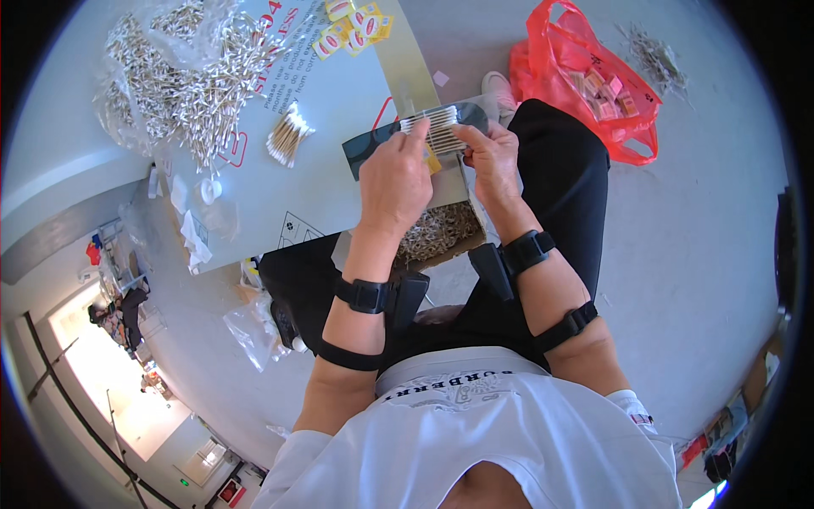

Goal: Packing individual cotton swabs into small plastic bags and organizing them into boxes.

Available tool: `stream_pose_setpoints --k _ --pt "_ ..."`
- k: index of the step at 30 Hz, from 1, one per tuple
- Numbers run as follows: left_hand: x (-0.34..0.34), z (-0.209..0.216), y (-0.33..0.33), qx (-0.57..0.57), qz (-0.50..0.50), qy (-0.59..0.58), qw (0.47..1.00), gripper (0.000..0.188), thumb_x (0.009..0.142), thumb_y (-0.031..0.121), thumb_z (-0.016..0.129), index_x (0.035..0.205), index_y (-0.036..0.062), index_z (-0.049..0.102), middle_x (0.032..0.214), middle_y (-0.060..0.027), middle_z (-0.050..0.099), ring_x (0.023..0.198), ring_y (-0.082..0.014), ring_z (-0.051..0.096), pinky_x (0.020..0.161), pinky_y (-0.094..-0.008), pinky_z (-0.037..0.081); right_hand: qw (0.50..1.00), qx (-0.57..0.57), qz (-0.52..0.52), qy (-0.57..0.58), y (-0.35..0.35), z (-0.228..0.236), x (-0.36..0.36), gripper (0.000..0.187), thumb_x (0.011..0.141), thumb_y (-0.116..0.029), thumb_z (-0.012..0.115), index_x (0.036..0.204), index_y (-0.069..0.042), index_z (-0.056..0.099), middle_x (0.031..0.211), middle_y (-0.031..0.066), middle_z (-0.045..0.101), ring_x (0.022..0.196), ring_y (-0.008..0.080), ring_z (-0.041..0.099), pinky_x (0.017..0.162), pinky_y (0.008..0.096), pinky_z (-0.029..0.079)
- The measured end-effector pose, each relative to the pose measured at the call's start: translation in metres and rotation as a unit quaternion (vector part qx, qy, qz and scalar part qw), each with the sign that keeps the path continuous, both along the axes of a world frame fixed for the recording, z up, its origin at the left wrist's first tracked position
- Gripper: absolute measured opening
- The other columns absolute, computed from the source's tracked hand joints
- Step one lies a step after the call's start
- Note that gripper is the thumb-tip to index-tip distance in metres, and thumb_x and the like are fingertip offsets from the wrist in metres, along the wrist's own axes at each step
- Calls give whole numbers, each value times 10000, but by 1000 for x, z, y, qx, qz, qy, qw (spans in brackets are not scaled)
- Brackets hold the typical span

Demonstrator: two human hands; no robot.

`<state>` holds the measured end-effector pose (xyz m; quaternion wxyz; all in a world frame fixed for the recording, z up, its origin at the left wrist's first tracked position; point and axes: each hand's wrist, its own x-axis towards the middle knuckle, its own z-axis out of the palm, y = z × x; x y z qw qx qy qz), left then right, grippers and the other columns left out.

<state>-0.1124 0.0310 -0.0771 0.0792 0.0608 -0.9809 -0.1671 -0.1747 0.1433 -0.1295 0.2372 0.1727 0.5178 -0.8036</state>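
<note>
Between my two hands a flat row of cotton swabs (442, 136), with pale wooden sticks and white tips, lies side by side above the table's near right corner. My left hand (396, 182) is closed at the row's left side, its index finger against the tips. At the right side, my right hand (493, 163) pinches the row with thumb and fingers. A dark glossy strip (361, 151) lies beneath them, and something yellow shows under the swabs. Below my hands, an open cardboard box (469, 245) holds a mass of loose swabs (434, 231).
On the table (331, 191) lie a large heap of swabs (186, 76) under clear plastic, a small swab bundle (290, 136), yellow packets (354, 30) and a white tape roll (210, 190). A red plastic bag (543, 64) with small packs stands on the floor, near scattered sticks (655, 59).
</note>
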Motion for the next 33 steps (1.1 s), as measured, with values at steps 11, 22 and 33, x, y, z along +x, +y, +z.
stream_pose_setpoints --k 11,22,33 --pt "4 -10 -2 -8 -36 -16 999 431 703 13 574 1134 14 550 809 -91 580 738 -245 585 626 -351 487 999 13 2 35 -4 6 1 77 744 7 639 817 6 661 740 1 629 620 65 541 570 221 425" --pt "-3 -15 -27 239 161 87 954 269 731 -55 532 995 -2 542 592 -81 533 518 -203 530 534 -319 441 999 5 -2 39 -5 1 1 75 745 16 630 813 20 661 751 12 636 637 74 551 597 223 433" --pt "-18 -14 -10 231 167 29 958 269 722 -38 546 987 -5 521 653 -145 589 581 -302 591 580 -375 463 999 18 6 28 -4 5 -1 72 738 13 636 806 16 661 747 17 638 640 76 557 606 225 439"
